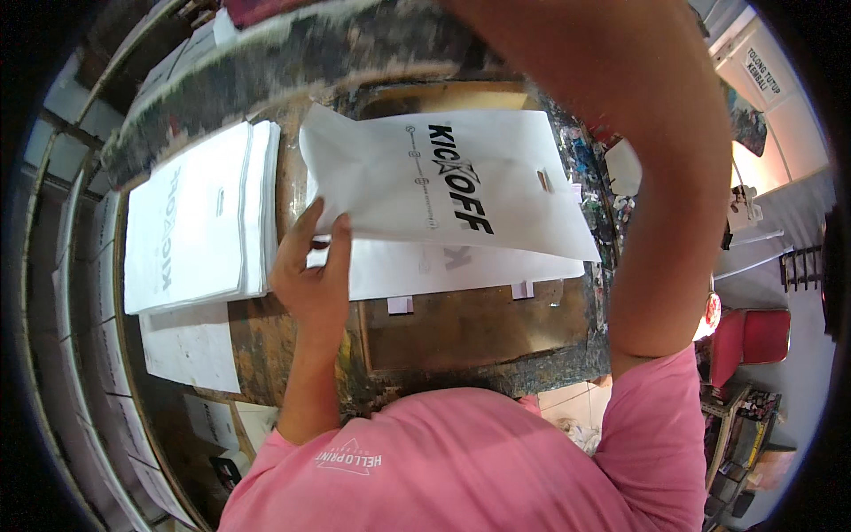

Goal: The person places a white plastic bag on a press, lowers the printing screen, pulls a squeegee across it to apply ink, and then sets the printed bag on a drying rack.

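A white bag (372,168) with black print and a cut-out handle slot lies across the middle, its left end lifted and curled. My left hand (310,270) grips the bag's near left edge between thumb and fingers. Under it a second white layer (381,273) shows faint reversed print; whether it belongs to the same bag I cannot tell. Both lie over a brown, stained board (479,332). My right arm reaches up and across the right side, and its hand is out of view beyond the top edge.
At left, a thick stack of white printed bags (191,213) sits on the paint-stained table, over a white sheet (191,346). A dark, paint-smeared frame (292,58) spans the far side. Metal rack rails (75,239) stand far left, a red chair (762,337) at right.
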Demonstrator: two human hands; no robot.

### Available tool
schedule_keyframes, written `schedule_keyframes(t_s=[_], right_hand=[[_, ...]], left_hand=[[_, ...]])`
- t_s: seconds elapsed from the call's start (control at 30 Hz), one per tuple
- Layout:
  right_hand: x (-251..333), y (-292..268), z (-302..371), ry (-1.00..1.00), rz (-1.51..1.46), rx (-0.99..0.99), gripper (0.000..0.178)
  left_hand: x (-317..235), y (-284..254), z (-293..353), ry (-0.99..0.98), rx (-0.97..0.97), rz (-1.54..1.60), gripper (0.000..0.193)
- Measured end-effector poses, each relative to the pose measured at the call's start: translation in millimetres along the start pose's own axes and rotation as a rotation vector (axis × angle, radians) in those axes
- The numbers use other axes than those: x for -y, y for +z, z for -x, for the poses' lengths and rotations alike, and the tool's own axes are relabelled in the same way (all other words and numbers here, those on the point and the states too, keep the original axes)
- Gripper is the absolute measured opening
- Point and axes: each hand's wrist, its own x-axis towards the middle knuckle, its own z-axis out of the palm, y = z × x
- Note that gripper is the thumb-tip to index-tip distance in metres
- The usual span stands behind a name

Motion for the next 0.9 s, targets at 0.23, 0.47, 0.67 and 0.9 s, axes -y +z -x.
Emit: schedule_keyframes(t_s=[0.23,0.47,0.67,0.9], right_hand=[[14.4,-11.9,-7.3,0.097,-0.037,0.154,0.040],[26.1,-1.2,1.5,0.079,0.011,0.035,0.037],[-12.8,21.8,4.9,-0.168,0.036,-0.087,0.039],[6.7,9.1,28.8,-0.016,0.158,-0.038,0.052]], left_hand=[[64.6,-83.4,-0.3,-0.254,-0.166,0.192,0.048],[155.0,-227.1,-94.8,-0.283,-0.068,0.037,0.066],[264.6,-303.8,-206.5,-0.450,0.071,-0.208,0.070],[189.8,-188.2,-171.5,0.152,0.104,-0.397,0.066]])
